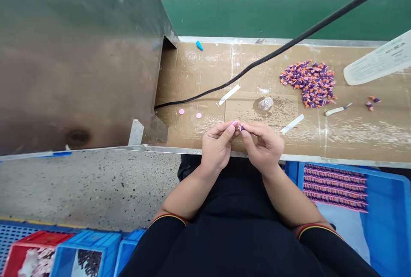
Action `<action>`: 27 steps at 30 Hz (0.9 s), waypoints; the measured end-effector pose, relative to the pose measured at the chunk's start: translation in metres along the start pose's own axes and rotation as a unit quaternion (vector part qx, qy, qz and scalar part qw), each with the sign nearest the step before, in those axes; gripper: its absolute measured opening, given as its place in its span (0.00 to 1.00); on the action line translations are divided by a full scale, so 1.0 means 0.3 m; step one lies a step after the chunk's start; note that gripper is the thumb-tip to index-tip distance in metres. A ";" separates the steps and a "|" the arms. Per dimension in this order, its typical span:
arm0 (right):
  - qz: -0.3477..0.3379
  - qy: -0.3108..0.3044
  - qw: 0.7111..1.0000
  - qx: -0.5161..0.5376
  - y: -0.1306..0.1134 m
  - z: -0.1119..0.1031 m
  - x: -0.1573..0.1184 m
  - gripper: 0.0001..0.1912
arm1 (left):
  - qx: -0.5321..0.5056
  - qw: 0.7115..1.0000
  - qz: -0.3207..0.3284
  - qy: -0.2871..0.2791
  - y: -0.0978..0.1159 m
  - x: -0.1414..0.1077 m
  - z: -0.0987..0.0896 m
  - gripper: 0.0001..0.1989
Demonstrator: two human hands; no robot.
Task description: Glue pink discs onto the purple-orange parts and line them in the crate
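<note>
My left hand [217, 143] pinches a small pink disc [235, 123] between thumb and fingertips. Close beside it, my right hand [265, 145] grips a small purple figure [242, 128] with white marks. The two pieces are near each other at the fingertips; whether they touch I cannot tell. Two loose pink discs, one [181, 111] farther left and another [198, 115], lie flat on the cardboard left of my hands. A heap of small purple and orange figures [310, 83] rests at the right. Just beyond my hands stands a small clear cup [266, 104] on a wet-looking patch.
A black cable [257, 62] crosses above the cardboard-covered bench [192, 80]. At right are a white brush-like tool [338, 110], a few loose figures [370, 103] and a translucent container [379, 61]. A blue tray [390, 212] holds rows of figures. Metal housing [80, 75] bounds the left.
</note>
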State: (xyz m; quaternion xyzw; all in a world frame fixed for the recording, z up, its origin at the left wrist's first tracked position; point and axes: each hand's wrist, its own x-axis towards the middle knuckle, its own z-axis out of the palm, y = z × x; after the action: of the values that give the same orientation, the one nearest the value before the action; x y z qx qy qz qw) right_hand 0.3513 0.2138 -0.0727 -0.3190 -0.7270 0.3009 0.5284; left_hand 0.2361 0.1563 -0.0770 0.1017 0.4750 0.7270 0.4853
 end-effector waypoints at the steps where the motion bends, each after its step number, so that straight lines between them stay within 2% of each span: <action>1: 0.002 0.002 1.000 -0.003 -0.001 0.001 -0.002 0.05 | 0.003 1.000 -0.002 -0.001 0.001 0.000 -0.001 0.21; 7: -0.006 0.007 1.000 0.007 0.000 -0.001 -0.010 0.08 | 0.017 1.000 0.006 -0.017 -0.003 -0.005 -0.006 0.18; 13: -0.011 -0.008 1.000 -0.014 -0.003 -0.013 -0.006 0.08 | 0.049 0.998 0.022 -0.011 -0.018 -0.011 -0.007 0.21; 16: -0.020 -0.003 0.999 -0.032 -0.010 -0.016 -0.007 0.08 | 0.066 0.996 0.067 0.001 -0.030 -0.017 -0.002 0.20; 21: -0.044 0.015 0.998 -0.050 -0.027 -0.021 -0.014 0.09 | 0.128 0.978 0.166 0.004 -0.030 -0.034 0.006 0.12; 27: -0.052 0.000 0.996 -0.070 -0.040 -0.039 -0.021 0.11 | 0.164 0.963 0.215 0.001 -0.010 -0.057 0.020 0.09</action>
State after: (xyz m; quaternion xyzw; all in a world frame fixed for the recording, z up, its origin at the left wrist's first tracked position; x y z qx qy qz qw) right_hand 0.3623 0.2026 -0.0640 -0.3168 -0.7622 0.2210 0.5195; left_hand 0.2502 0.1462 -0.0708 0.2793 0.5551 0.7264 0.2936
